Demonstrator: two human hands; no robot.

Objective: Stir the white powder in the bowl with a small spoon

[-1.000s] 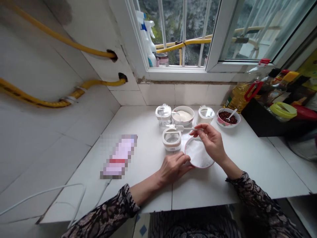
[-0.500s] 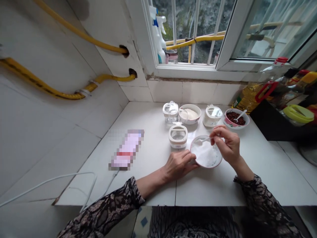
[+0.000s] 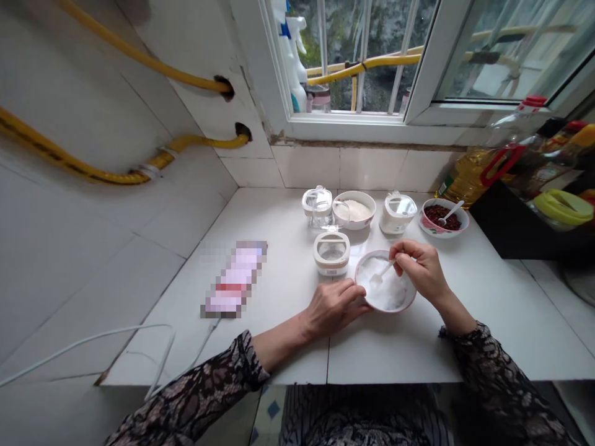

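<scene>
A bowl of white granules [image 3: 394, 292] stands on the counter in front of me. My left hand [image 3: 335, 302] grips the bowl's left rim, thumb and fingers closed on it. Between the fingertips of my right hand [image 3: 418, 265] is a small white spoon [image 3: 382, 274], its scoop down at the white granules. Just behind my left hand stands a small clear jar with a white-rimmed lid [image 3: 331, 255]. Farther back are another lidded jar [image 3: 318, 204], a bowl of pale powder or grains [image 3: 356, 210] and a jar with white contents [image 3: 398, 215].
At the back right, a bowl of dark red bits [image 3: 441, 220] holds a second white spoon. An oil bottle [image 3: 465, 173] and a black rack [image 3: 504, 223] of bottles stand beyond it. A blurred phone [image 3: 236, 279] with a white cable [image 3: 168, 347] lies on the left.
My right hand has drawn the spoon from near the bowl's far rim toward its middle, and the spoon now points down and left. My left hand keeps its hold on the rim.
</scene>
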